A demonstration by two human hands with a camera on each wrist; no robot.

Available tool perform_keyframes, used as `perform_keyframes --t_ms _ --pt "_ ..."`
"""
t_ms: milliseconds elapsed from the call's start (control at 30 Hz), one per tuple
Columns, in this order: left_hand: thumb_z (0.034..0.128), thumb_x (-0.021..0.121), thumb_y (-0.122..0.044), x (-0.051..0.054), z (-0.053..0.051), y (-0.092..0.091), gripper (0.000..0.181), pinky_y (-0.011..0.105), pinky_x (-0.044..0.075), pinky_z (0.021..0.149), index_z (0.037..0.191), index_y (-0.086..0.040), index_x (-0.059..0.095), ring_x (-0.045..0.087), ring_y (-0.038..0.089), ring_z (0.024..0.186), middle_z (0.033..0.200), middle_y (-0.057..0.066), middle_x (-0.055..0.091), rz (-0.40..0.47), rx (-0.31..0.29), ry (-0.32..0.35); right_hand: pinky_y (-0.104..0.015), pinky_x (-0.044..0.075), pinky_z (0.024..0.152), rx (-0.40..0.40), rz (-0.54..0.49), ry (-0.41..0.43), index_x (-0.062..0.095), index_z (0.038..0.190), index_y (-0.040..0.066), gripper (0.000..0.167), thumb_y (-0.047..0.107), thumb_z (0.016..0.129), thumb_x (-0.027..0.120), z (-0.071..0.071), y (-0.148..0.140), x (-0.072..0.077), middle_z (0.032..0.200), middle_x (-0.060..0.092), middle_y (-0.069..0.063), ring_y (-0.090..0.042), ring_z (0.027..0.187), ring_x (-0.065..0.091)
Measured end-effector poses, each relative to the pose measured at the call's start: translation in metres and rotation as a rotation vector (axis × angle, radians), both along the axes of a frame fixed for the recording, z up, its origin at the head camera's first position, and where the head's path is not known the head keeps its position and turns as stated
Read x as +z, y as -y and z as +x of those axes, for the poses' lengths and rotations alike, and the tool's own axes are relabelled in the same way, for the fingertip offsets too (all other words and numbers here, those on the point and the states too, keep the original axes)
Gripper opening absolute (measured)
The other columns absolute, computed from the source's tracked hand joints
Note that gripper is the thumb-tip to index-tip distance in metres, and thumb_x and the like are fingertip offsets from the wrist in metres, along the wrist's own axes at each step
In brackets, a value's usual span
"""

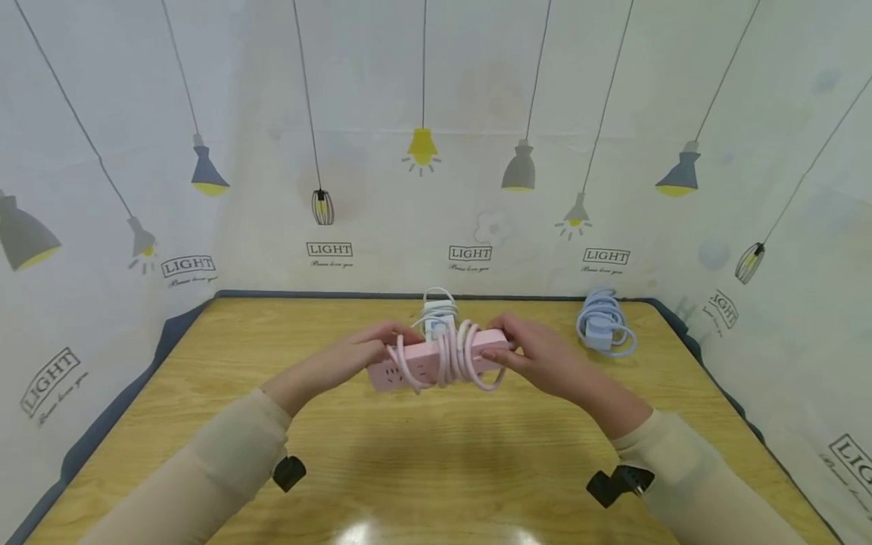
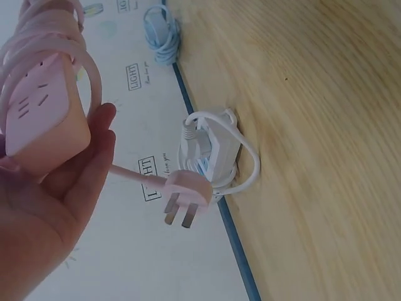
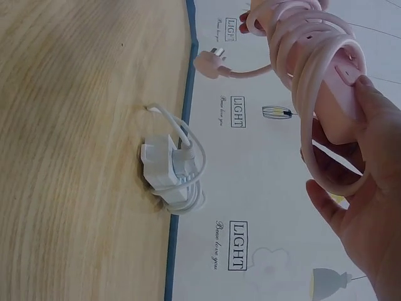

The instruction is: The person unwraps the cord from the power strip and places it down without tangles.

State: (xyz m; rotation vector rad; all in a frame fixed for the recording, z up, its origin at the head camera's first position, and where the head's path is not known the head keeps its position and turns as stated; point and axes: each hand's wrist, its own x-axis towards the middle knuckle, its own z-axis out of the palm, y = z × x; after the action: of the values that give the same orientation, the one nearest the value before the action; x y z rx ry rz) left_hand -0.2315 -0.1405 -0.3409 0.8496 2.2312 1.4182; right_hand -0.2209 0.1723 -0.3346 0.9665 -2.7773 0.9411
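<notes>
Above the table, both hands hold a pink power strip (image 1: 422, 362) with its pink cord (image 1: 446, 356) wound round it in several loops. My left hand (image 1: 344, 359) grips the end with the socket holes; my right hand (image 1: 545, 354) grips the other end, thumb on the strip's face. In the left wrist view the pink three-pin plug (image 2: 188, 190) hangs from a short length of cord. Behind the strip, at the table's back edge, stands a white power strip (image 3: 161, 166) with its white cord wrapped about it, partly hidden in the head view.
A light blue power strip (image 1: 599, 331) in its coiled cord lies at the back right of the wooden table (image 1: 436, 462). Behind the table hangs a pale cloth (image 1: 381, 174) printed with lamps. A dark blue edge (image 1: 327, 294) runs along the table's back.
</notes>
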Motion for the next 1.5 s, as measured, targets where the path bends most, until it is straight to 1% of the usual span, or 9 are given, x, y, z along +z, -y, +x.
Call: perform_keyframes --t_ms 233,400,633,733,867,1067,1167,1367,1500 --pt "0.0989 0.031 -0.004 0.003 -0.001 0.003 0.045 0.045 0.047 0.093 0.14 -0.007 0.049 0.053 0.027 0.115 0.134 0.013 0.053 -0.029 0.011 -0.086 -0.037 0.052 0.076 -0.011 -0.1 0.032 0.057 0.112 0.013 0.025 0.033 0.098 0.059 0.001 -0.005 -0.008 0.096 0.063 0.006 -0.015 0.092 0.062" --pt "0.1012 0.034 -0.003 0.004 -0.004 0.007 0.042 0.046 0.053 0.081 0.138 -0.007 0.052 0.059 0.027 0.101 0.13 0.017 0.055 -0.012 -0.006 -0.026 -0.038 0.052 0.073 0.003 -0.151 0.025 0.057 0.112 0.011 0.019 0.024 0.099 0.059 0.001 -0.01 -0.013 0.094 0.064 0.003 -0.015 0.089 0.062" --pt "0.0992 0.048 0.0 0.006 -0.003 0.014 0.044 0.046 0.053 0.087 0.139 -0.019 0.054 0.06 0.029 0.112 0.139 0.01 0.05 -0.008 -0.036 0.029 -0.037 0.052 0.073 0.032 -0.206 -0.003 0.057 0.113 0.006 0.017 0.015 0.099 0.059 0.003 -0.015 -0.011 0.095 0.063 0.0 -0.015 0.085 0.059" --pt "0.0979 0.051 0.001 0.004 -0.003 0.012 0.042 0.044 0.055 0.083 0.136 -0.016 0.055 0.063 0.03 0.107 0.133 0.011 0.052 0.009 -0.038 0.03 -0.037 0.052 0.075 0.045 -0.218 -0.018 0.058 0.113 0.006 0.017 0.014 0.099 0.059 0.004 -0.015 -0.008 0.097 0.064 0.001 -0.015 0.088 0.06" --pt "0.0958 0.052 0.005 -0.002 -0.006 0.009 0.038 0.043 0.055 0.077 0.129 -0.012 0.057 0.065 0.028 0.099 0.125 0.012 0.055 0.009 -0.059 -0.006 -0.036 0.053 0.078 0.053 -0.217 -0.027 0.058 0.112 0.008 0.015 0.014 0.098 0.059 0.005 -0.015 -0.006 0.1 0.065 0.002 -0.015 0.093 0.062" --pt "0.0982 0.052 -0.004 -0.009 -0.012 0.01 0.025 0.042 0.05 0.083 0.118 -0.015 0.062 0.058 0.023 0.101 0.111 0.003 0.064 -0.114 -0.09 -0.121 -0.034 0.052 0.073 0.058 -0.208 -0.055 0.059 0.107 0.01 0.011 0.013 0.097 0.061 0.004 -0.015 -0.009 0.094 0.064 0.004 -0.014 0.088 0.061" --pt "0.099 0.051 -0.005 -0.008 -0.015 0.013 0.023 0.04 0.05 0.086 0.117 -0.01 0.065 0.059 0.022 0.102 0.109 0.003 0.066 -0.142 -0.043 -0.194 -0.035 0.052 0.073 0.051 -0.207 -0.043 0.059 0.107 0.01 0.011 0.015 0.097 0.06 0.004 -0.016 -0.011 0.094 0.063 0.004 -0.014 0.087 0.06" --pt "0.0974 0.059 -0.01 0.008 -0.012 0.019 0.021 0.044 0.05 0.088 0.115 -0.01 0.07 0.06 0.025 0.104 0.113 0.004 0.067 -0.114 0.151 -0.292 -0.034 0.052 0.071 0.018 -0.221 0.012 0.057 0.112 0.006 0.015 0.014 0.099 0.057 0.002 -0.021 -0.016 0.093 0.062 0.0 -0.015 0.084 0.06" --pt "0.096 0.061 -0.009 0.019 -0.007 0.021 0.02 0.045 0.049 0.095 0.114 -0.01 0.071 0.059 0.024 0.11 0.114 0.003 0.067 -0.089 0.175 -0.37 -0.032 0.052 0.069 -0.008 -0.226 0.038 0.057 0.111 0.005 0.016 0.016 0.1 0.057 0.001 -0.021 -0.018 0.093 0.063 -0.002 -0.016 0.083 0.06"
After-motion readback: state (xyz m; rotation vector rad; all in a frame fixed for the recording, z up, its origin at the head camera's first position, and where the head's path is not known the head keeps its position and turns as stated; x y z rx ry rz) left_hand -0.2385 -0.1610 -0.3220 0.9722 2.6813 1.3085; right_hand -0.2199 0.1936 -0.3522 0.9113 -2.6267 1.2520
